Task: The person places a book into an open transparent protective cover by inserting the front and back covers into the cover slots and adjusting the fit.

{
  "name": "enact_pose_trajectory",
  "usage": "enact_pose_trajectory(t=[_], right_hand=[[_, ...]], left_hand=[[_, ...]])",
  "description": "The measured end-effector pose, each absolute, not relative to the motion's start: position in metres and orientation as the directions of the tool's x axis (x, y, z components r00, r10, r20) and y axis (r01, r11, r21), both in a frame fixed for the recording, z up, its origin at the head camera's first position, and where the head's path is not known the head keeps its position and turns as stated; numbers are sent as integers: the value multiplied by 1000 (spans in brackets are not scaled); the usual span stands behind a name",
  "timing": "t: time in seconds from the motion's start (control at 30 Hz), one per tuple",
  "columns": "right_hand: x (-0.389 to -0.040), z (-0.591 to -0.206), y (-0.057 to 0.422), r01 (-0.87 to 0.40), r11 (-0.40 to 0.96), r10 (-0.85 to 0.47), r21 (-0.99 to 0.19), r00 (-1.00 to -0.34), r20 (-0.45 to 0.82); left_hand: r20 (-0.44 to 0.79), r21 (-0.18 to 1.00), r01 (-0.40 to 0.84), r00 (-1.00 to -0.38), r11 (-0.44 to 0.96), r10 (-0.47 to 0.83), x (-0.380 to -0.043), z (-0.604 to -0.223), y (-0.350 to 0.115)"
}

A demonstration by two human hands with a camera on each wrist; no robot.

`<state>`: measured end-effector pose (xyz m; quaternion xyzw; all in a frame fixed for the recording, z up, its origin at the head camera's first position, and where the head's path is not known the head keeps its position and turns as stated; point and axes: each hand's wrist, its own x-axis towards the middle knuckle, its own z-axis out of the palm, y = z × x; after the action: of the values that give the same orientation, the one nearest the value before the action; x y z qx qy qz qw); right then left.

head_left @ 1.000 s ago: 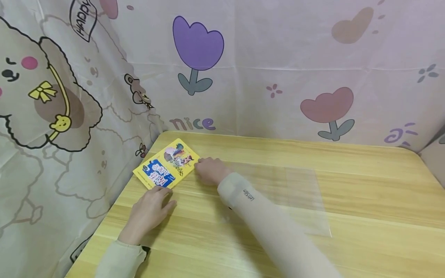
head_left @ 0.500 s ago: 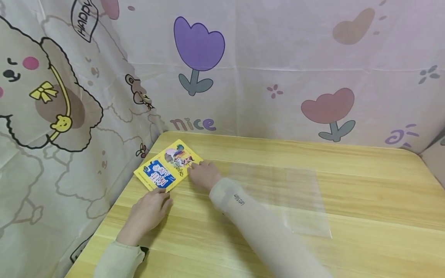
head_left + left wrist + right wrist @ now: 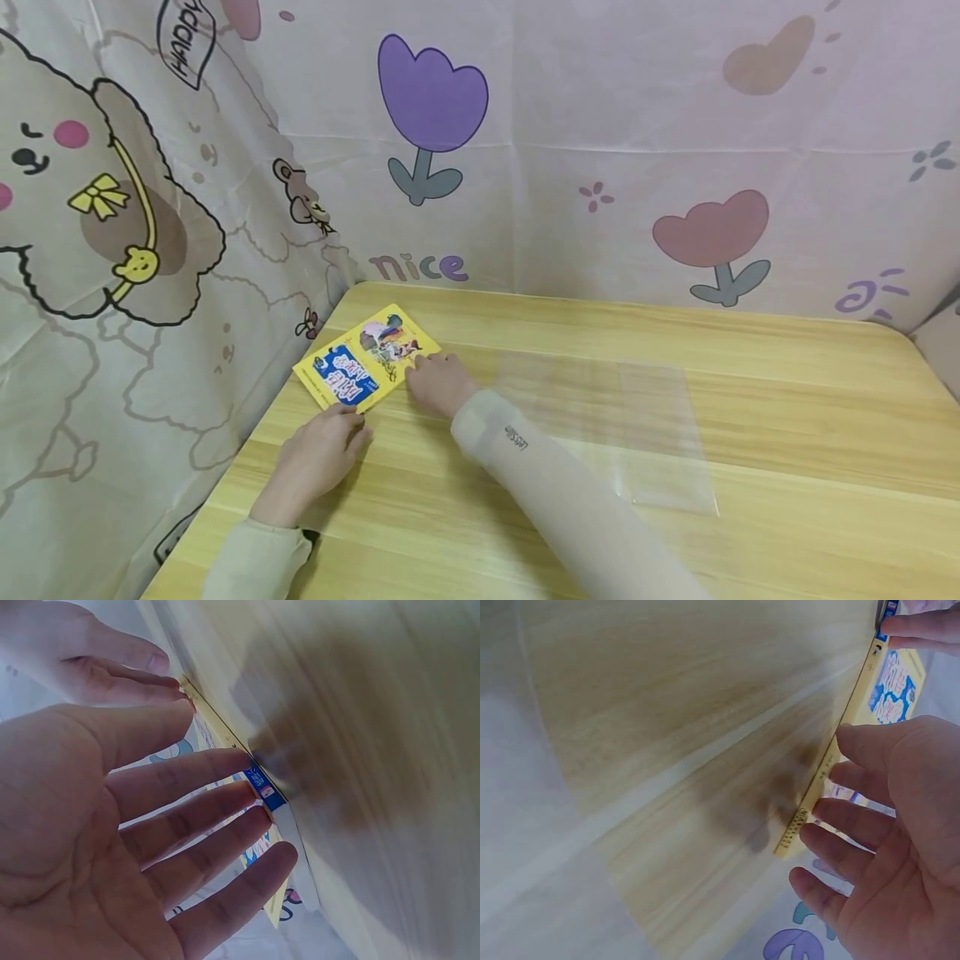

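A yellow book [image 3: 390,379] with a blue title panel and a colourful picture lies flat and slanted at the table's back left. My left hand [image 3: 315,462] has its fingertips at the book's near corner; in the left wrist view its fingers [image 3: 225,776] are spread and nearly straight along the edge. At the right-hand side, my right hand [image 3: 442,385] touches the spine edge. The right wrist view shows that hand's fingers [image 3: 844,817] extended and slightly bent against the yellow spine [image 3: 821,769]. Neither hand is wrapped round the book.
A clear plastic sheet [image 3: 600,404] lies flat on the wooden table [image 3: 810,400] right of the book, partly under my right forearm in this view. A printed cloth [image 3: 562,100] hangs along the back and left edges of the table.
My right hand has shifted left and nearer along the book's edge, away from its right corner. The left hand has barely moved, and the book lies almost as before.
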<state>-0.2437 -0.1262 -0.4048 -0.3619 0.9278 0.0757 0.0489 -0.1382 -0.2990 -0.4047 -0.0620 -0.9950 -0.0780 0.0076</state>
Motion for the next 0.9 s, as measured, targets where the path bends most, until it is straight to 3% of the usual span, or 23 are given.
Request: enact_pose_trajectory(t=[0.37, 0.7, 0.9], right_hand=[[-234, -397, -124, -730, 674, -720, 110, -683, -123], [-228, -395, -124, -755, 653, -747, 59, -655, -113], [-221, -393, -126, -797, 601, -792, 65, -604, -92]], left_hand=[[10, 171, 99, -995, 980, 99, -141, -403, -311], [-87, 174, -6, -996, 985, 9, -152, -403, -321], [-89, 183, -25, -996, 983, -9, -157, -402, -332]])
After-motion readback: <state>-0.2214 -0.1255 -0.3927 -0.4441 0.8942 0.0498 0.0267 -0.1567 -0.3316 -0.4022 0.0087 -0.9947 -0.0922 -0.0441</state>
